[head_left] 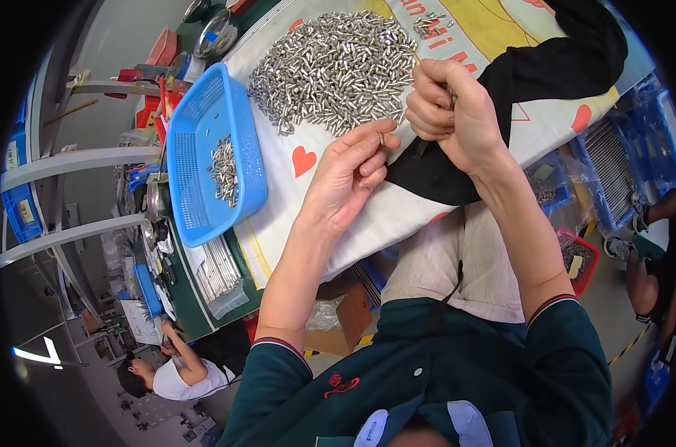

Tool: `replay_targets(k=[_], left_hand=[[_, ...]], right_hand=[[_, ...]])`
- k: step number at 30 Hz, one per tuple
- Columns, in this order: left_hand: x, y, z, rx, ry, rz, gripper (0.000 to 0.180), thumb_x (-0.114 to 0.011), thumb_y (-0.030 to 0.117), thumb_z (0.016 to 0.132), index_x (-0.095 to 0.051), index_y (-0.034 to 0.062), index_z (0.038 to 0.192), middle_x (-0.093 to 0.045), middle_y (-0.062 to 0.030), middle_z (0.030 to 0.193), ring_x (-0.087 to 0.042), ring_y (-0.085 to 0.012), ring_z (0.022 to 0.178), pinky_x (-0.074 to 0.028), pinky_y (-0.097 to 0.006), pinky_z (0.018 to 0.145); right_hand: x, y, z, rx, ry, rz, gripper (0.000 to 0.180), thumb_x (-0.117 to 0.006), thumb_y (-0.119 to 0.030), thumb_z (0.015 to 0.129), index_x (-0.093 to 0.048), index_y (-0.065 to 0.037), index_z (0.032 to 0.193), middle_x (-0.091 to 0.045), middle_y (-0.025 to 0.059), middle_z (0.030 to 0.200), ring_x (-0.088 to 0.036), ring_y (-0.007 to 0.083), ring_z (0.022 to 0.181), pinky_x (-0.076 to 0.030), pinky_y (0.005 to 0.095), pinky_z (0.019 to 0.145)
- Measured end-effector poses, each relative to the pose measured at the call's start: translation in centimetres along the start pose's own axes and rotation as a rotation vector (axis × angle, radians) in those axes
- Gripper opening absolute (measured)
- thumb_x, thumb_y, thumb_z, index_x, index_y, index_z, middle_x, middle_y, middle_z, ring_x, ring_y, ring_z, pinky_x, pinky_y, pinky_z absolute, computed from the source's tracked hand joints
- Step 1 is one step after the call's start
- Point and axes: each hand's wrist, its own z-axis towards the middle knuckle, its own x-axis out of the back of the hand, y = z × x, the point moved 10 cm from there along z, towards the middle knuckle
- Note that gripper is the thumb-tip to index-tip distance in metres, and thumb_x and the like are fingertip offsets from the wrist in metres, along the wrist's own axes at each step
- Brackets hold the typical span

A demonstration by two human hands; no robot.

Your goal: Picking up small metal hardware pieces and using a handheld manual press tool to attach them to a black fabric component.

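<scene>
Over the white printed cloth (275, 205), my left hand (345, 175) is closed, thumb and forefinger pinching a small silver metal pin (382, 139). My right hand (461, 112) is curled into a fist just to its right, above a black cloth (442, 175). A small shiny bit shows at the fist's curled fingers, and a thin tan line runs beside its top; what it grips is mostly hidden. Beyond both hands spreads a large heap of small silver metal pins (338, 67). A smaller cluster of metal pins (432, 26) lies right of the heap.
A blue plastic basket (260, 167) with some metal pins stands left of the heap. Bundled metal rods (217, 272) lie on the green table edge. Blue crates (613, 216) and a red bin (587, 272) sit at the right. Another person (185, 376) works at lower left.
</scene>
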Motion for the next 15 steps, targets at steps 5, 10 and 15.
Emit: replay_targets(k=[5, 10, 15], left_hand=[[1.0, 1.1, -0.1, -0.050, 0.020, -0.136, 0.017, -0.046, 0.012, 0.081, -0.054, -0.0020, 0.087, -0.053, -0.0092, 0.075, -0.038, -0.0094, 0.054, -0.032, -0.021, 0.048], [2.2, 3.7, -0.1, -0.194, 0.087, 0.031, 0.018, -0.046, 0.017, 0.081, -0.052, 0.0006, 0.077, -0.047, -0.0044, 0.065, -0.037, -0.0096, 0.052, -0.031, -0.022, 0.048], [1.1, 6.6, -1.5, -0.465, 0.360, 1.202, 0.007, -0.060, 0.006, 0.074, -0.062, 0.0006, 0.078, -0.043, 0.0039, 0.050, -0.038, -0.0029, 0.047, -0.030, -0.021, 0.044]], right_hand=[[-0.1, 0.2, 0.1, -0.010, -0.041, -0.002, 0.035, -0.031, -0.023, 0.088, -0.025, -0.013, 0.054, -0.021, -0.0048, 0.041, -0.015, 0.0054, 0.037, -0.014, 0.0216, 0.035], [0.1, 0.2, 0.1, 0.001, -0.064, -0.007, 0.035, -0.032, -0.023, 0.088, -0.025, -0.013, 0.054, -0.021, -0.0047, 0.041, -0.014, 0.0057, 0.038, -0.014, 0.0219, 0.035], [-0.2, 0.1, 0.0, 0.000, -0.057, -0.007, 0.035, -0.032, -0.023, 0.087, -0.025, -0.013, 0.054, -0.021, -0.0045, 0.041, -0.014, 0.0058, 0.038, -0.014, 0.0219, 0.036]])
